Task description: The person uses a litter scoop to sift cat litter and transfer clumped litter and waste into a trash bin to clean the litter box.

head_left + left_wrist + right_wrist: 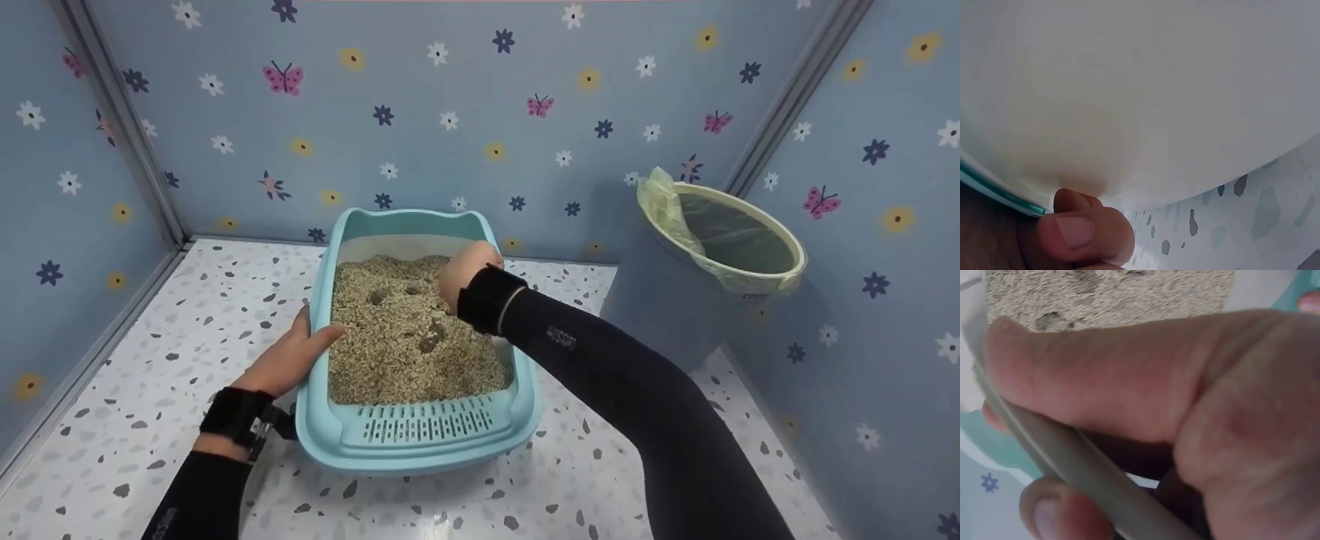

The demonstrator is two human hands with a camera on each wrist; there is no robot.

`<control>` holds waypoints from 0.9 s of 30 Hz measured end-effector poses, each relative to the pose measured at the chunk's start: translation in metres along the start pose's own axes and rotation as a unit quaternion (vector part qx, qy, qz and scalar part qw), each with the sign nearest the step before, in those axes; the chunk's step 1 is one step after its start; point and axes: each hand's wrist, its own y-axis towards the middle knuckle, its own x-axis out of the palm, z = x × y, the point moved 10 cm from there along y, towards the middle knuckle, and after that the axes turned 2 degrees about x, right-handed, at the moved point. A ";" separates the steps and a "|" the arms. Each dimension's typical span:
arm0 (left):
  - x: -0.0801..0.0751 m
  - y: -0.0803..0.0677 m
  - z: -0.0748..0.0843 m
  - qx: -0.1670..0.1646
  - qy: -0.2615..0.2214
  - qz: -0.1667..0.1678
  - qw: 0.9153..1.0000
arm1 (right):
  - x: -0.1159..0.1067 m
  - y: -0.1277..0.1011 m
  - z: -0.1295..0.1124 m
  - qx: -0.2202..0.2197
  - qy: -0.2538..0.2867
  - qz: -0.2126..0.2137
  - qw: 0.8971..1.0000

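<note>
the left hand grips the litter tray; the right hand curls round a pale handle. between them, the lowest dark clump lies nearer the right.

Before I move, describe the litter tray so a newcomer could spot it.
In front of the flowered back wall, on the speckled surface, sits the tray, left hand at its left rim. It is pale blue and holds tan litter. Unlike the bin to its right, it has a slotted near ledge.
</note>
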 end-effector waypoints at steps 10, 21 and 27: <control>0.002 -0.003 -0.004 -0.014 0.006 0.000 1.000 | 0.034 0.019 0.017 -0.084 0.034 0.097 0.991; 0.007 0.000 -0.006 -0.013 -0.008 -0.008 1.000 | 0.035 0.032 0.011 -0.134 0.135 0.093 0.977; 0.004 0.000 -0.008 -0.012 -0.008 -0.004 1.000 | 0.047 0.048 0.015 -0.124 0.200 0.099 0.967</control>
